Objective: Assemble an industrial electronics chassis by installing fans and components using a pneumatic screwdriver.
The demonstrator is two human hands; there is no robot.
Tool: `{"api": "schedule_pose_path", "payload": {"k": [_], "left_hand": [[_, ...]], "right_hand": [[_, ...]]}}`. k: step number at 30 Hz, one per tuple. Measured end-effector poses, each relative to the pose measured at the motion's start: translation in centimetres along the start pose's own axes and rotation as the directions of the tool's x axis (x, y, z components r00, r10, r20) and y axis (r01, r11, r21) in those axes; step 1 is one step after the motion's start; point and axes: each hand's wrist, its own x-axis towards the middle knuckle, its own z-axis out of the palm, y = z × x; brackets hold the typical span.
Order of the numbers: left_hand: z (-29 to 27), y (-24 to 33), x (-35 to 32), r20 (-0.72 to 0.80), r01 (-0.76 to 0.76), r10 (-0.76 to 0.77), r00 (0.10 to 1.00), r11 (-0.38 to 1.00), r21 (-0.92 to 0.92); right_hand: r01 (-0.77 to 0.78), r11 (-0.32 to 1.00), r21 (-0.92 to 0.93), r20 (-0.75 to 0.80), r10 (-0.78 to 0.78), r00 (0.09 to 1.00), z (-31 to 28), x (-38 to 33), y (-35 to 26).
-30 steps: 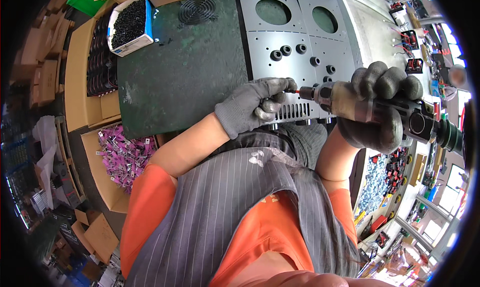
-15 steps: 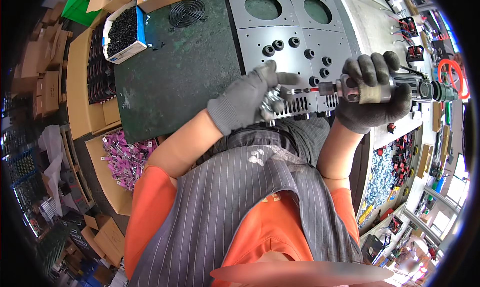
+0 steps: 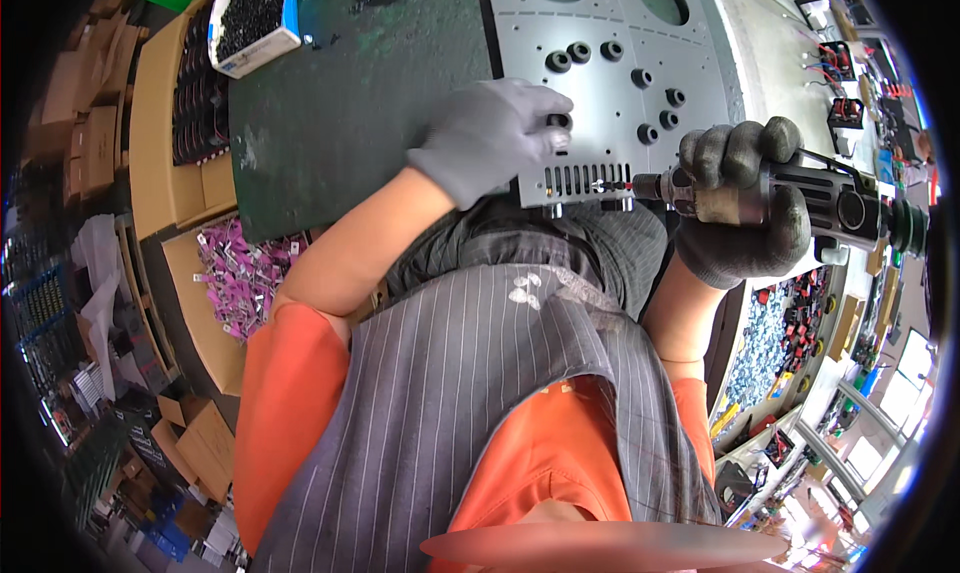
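My right hand, in a dark grey glove, is wrapped round a power screwdriver. The tool lies level, its bit pointing left, with a small shiny screw at the tip over the slots near the panel's front edge. My left hand, in a lighter grey glove, is over the left side of the grey metal panel, its fingers curled. A dark round piece and a shiny bit show at its fingertips; what the palm holds is hidden. Several black round rubber feet sit on the panel.
The panel rests on a dark green table. A box of small black parts is at the far left. Purple parts fill a carton below the table's left edge. On the right a pale bench carries wired black parts.
My left hand has moved up and left; the shiny metal pieces seen in it are now mostly hidden. The driver has dropped slightly nearer, and a screw shows at its tip. The view has shifted.
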Motion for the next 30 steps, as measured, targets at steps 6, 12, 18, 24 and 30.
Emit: {"api": "schedule_pose_path", "payload": {"k": [6, 12, 18, 24, 30], "left_hand": [[0.1, 1.1, -5.8, 0.032, 0.098, -0.098, 0.995, 0.995, 0.009], [2.1, 1.3, -6.6, -0.037, 0.120, -0.118, 0.992, 0.991, 0.051], [2.7, 1.1, -6.5, -0.017, 0.096, -0.095, 0.995, 0.994, 0.047], [2.6, 1.0, -6.1, 0.003, 0.129, -0.129, 0.992, 0.989, 0.068], [2.0, 0.7, -5.4, 0.081, 0.140, -0.144, 0.986, 0.989, 0.050]], "right_hand": [[-0.048, 0.999, 0.004, 0.050, 0.048, 0.998, 1.7, -1.0, 1.7], [-0.124, 0.989, -0.078, -0.063, 0.119, 0.991, 3.5, -1.3, 3.5], [-0.250, 0.955, -0.158, -0.069, 0.242, 0.968, 4.3, -1.8, 4.7], [-0.243, 0.938, -0.248, 0.016, 0.255, 0.967, 4.0, -1.2, 5.7], [-0.224, 0.932, -0.286, 0.110, 0.264, 0.958, 2.4, -1.1, 6.2]]}}
